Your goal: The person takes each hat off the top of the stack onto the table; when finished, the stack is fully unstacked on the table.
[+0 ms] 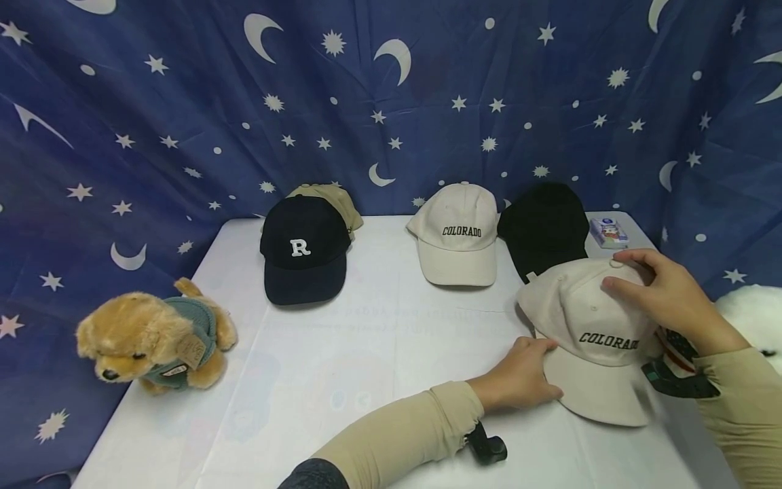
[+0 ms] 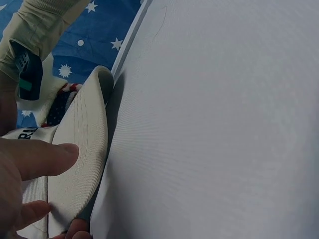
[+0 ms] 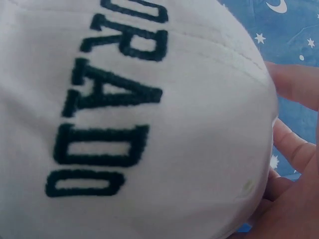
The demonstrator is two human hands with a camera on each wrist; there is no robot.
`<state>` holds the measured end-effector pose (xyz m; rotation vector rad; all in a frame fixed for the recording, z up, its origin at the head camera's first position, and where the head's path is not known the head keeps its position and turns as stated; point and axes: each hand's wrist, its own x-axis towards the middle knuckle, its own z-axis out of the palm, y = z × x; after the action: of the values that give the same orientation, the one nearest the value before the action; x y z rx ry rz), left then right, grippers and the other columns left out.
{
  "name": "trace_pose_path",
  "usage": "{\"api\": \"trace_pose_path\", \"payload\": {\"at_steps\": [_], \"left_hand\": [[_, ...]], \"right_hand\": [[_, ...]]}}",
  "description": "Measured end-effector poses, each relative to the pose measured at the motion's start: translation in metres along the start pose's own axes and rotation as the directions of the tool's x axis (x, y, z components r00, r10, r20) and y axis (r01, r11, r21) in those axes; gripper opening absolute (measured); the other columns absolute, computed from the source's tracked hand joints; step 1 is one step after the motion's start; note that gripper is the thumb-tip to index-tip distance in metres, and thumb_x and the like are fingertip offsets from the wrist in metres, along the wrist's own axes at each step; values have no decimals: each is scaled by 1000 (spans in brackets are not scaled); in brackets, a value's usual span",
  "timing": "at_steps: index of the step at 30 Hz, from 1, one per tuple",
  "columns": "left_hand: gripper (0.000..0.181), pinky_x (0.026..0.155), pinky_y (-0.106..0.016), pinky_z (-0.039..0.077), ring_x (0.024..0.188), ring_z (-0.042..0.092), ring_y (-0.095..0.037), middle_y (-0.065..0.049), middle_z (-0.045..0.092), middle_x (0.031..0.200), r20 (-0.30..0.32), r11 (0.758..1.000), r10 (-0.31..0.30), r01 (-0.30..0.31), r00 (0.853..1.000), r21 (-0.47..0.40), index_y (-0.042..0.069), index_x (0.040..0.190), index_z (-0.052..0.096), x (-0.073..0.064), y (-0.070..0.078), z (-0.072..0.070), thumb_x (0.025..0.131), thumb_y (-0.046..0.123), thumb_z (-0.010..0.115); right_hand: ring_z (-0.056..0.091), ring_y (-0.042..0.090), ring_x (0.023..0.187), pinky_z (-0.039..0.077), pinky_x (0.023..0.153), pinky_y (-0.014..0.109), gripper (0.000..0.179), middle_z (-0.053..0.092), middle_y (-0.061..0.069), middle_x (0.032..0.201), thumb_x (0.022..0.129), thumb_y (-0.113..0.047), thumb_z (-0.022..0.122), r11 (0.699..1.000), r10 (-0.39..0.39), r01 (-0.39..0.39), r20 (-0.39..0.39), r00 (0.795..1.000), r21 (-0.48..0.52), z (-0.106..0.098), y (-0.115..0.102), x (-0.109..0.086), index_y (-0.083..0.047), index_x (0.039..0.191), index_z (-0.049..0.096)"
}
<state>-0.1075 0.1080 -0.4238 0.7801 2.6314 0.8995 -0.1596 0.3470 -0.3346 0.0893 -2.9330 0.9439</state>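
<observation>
Cream cap (image 1: 589,353) at right edge of tabletop (image 1: 391,339), reads "COLORADO" in dark letters; right wrist view shows "ORADO" close up. Left-hand grip (image 1: 518,380) pinches brim, thumb above, fingers beneath. Right-hand grip (image 1: 667,295) grasps crown, thumb and fingers near top button. Second cream cap (image 1: 461,234), also "COLORADO", near back edge; black cap (image 1: 546,224) beside it. Small printed pack (image 1: 609,233), back-right corner, text too small. Navy cap (image 1: 305,251), white "R", toward back-left corner. Plush dog (image 1: 195,319), left edge, tags unreadable.
</observation>
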Motion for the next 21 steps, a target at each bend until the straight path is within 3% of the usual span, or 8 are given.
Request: {"api": "trace_pose_path", "payload": {"at_steps": [5,21], "left_hand": [[73,99,-12,35,127,44,-5,1,50,135,17,1000,-9,9,1000,8,14,144,52,2,2,0,81,33,83],[76,98,-11,34,132,40,-7,-3,49,138,46,999,3,-5,999,44,14,145,52,8,8,0,81,36,84]], "right_hand": [[47,44,118,35,79,21,62,49,32,135,94,-38,70,1000,-1,1,-19,1000,-9,2,1,1,3,136,51],[47,39,116,31,77,14,57,53,30,134,94,-37,70,1000,-16,15,-66,998,-5,6,4,3,2,134,54]]}}
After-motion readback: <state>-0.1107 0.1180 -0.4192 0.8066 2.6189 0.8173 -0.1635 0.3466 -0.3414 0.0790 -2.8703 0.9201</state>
